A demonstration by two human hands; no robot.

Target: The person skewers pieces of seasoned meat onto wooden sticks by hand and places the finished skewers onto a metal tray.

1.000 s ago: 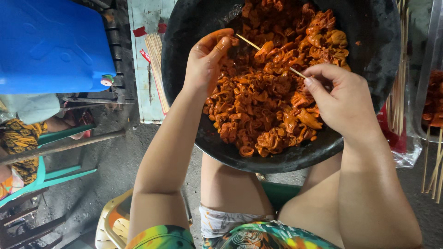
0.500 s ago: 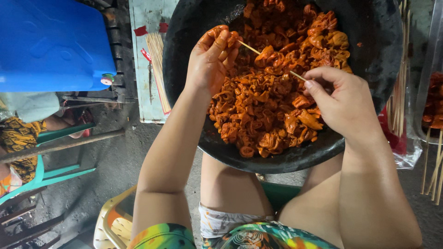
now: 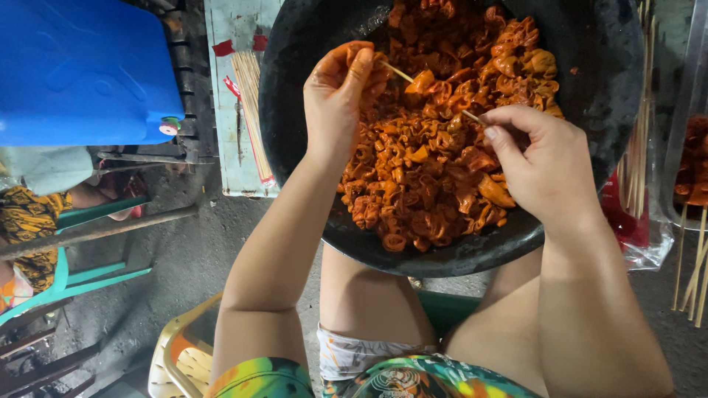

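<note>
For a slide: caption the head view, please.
Both hands, left hand and right hand, hold a skewer over a black pan of orange meat.

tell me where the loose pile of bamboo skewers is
In the head view, the bamboo skewers lie on the pale board, left of the black pan.

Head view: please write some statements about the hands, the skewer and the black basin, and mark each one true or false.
1. The right hand holds one end of a thin bamboo skewer. True.
2. The left hand rests on the blue container. False: it is at the skewer's other end, over the basin.
3. The black basin holds orange-red marinated meat pieces. True.
4. The basin is empty. False: meat fills much of it.
5. A bundle of unused bamboo sticks lies on the board left of the basin. True.
</note>
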